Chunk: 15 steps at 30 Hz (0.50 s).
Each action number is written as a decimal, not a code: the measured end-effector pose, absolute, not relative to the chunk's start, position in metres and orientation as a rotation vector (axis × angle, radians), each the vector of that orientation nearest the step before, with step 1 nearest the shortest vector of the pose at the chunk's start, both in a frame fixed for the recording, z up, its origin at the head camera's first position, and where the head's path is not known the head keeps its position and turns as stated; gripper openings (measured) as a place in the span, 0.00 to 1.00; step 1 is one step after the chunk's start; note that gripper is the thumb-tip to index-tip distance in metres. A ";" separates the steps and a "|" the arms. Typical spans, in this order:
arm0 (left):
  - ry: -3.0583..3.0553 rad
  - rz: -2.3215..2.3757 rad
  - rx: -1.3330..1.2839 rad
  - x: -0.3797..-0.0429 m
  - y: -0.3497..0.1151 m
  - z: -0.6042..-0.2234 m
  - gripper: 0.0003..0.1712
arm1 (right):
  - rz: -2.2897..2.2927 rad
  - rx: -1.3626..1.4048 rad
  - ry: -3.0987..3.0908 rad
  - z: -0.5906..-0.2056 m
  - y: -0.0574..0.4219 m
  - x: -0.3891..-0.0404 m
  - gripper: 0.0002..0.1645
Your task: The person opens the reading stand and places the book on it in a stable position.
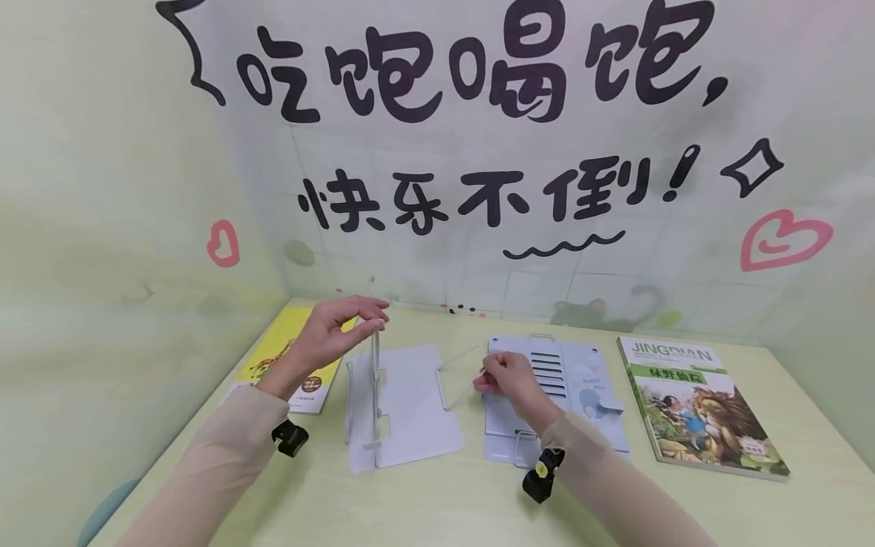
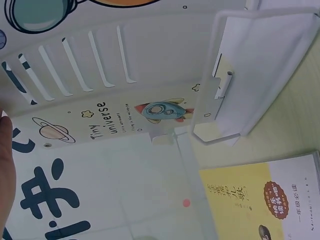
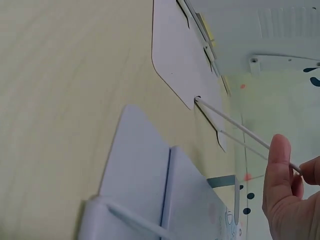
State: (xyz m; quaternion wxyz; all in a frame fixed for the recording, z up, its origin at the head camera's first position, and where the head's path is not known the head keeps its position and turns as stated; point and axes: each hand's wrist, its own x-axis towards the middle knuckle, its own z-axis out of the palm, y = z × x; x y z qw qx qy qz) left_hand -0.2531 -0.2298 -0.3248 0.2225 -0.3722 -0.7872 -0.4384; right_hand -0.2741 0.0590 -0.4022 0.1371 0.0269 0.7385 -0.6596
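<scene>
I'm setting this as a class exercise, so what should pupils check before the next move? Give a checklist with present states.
1. Left hand holding the upright panel: ok.
2. Right hand pinching the wire support: ok.
3. Wire support propped against the upright panel: not ok; they are apart.
4. Wire ends fully seated in the flat base: cannot tell.
5. Lion-cover book apart from the second stand: ok.

The wire (image 3: 234, 123) you pinch looks like smooth, coated metal. Your left stand (image 1: 425, 399) has a smooth, matt face, metal or plastic unclear. Your desk (image 1: 478, 505) shows smooth wood grain; your left sleeve (image 1: 222, 448) is matt cloth, the lion book (image 1: 711, 414) glossy paper.
</scene>
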 end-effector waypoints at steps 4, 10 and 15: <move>-2.219 -1.282 -0.964 -0.254 -0.235 -0.324 0.05 | -1.963 0.061 2.134 -0.403 0.058 -0.263 0.14; -2.215 -1.388 -0.917 -0.253 -0.241 -0.323 0.06 | -2.061 0.042 2.126 -0.404 0.053 -0.247 0.14; -2.190 -1.455 -0.935 -0.254 -0.243 -0.324 0.04 | -2.148 -0.027 2.118 -0.406 0.045 -0.233 0.13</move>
